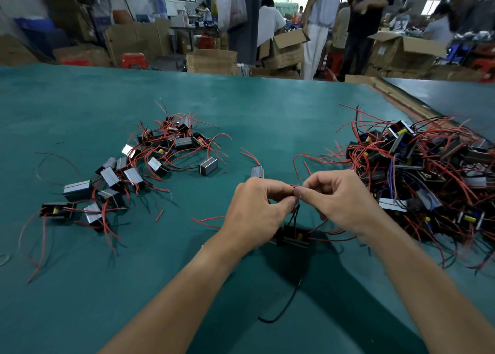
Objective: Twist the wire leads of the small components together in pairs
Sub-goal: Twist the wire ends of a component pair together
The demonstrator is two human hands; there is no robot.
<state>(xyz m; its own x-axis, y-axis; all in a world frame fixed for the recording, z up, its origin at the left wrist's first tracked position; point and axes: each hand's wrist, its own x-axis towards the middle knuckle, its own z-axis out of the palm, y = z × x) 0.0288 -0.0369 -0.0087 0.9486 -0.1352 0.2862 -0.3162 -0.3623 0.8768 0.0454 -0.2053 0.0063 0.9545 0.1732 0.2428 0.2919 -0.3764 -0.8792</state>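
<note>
Both hands are sitting tip to tip over the middle of the green desk (pixel 241 99), fairly close to the near edge. The left hand (pixel 254 214) and the right hand (pixel 342 201) are each pinching the wire leads (pixel 294 186) between thumb and forefinger, so the fingers (pixel 284 205) on both sides are clamping down on wire, nothing loose. The leads are looking pretty skinny: a red one is running across between the two pinches, and a couple of thin black ones are dropping from the pinch to the component (pixel 293 238), a little black block with a yellow bit and a pale striped edge, lying on the desk just below the hands, between the wrists. More red leads are fanning out from under it on both sides. The fingertips are hiding the join, so I can't tell how twisted it is. Off to the left, well apart, a loose scatter of components (pixel 134 171) with silvery faces is lying with red leads going everywhere. Just beside the right hand a much denser heap (pixel 428 171) is sitting in a red and black tangle. A lone component (pixel 257 171) is lying just beyond the left hand, and a black wire (pixel 284 308) is curling between the forearms. Cardboard boxes (pixel 211 60) are standing behind the desk.
</note>
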